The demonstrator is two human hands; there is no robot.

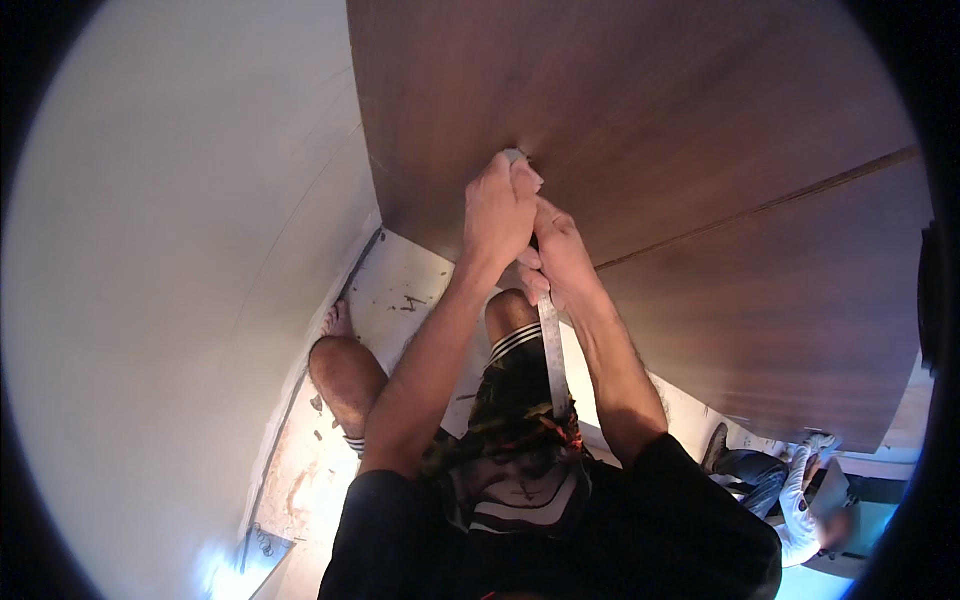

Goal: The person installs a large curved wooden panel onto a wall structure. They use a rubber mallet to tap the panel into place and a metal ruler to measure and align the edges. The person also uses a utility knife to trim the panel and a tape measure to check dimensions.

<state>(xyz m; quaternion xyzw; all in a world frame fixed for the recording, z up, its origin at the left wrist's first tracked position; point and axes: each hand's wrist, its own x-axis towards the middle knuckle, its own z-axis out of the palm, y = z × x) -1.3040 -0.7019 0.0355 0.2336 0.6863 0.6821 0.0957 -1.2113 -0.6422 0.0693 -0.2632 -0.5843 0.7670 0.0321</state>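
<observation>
Both my hands are up against a dark brown wood-grain panel (640, 120), close together. My left hand (497, 220) is closed, its fingertips by the panel face. A small pale grey end (514, 156) pokes out past those fingers; the rest of that thing is hidden. Just below and to the right, my right hand (565, 255) is closed round a flat, light metal strip (552, 350) that looks like a steel ruler. The strip hangs out of the hand toward my body, above my bent knee. Its upper part is covered by my fingers.
A plain pale wall (190, 230) rises on the left. Small debris (410, 303) lies on the whitish floor (395, 270) around my bare foot. A dark groove (760, 207) crosses the panel at right. Another person (795, 500) is low down at the lower right, by the panel's edge.
</observation>
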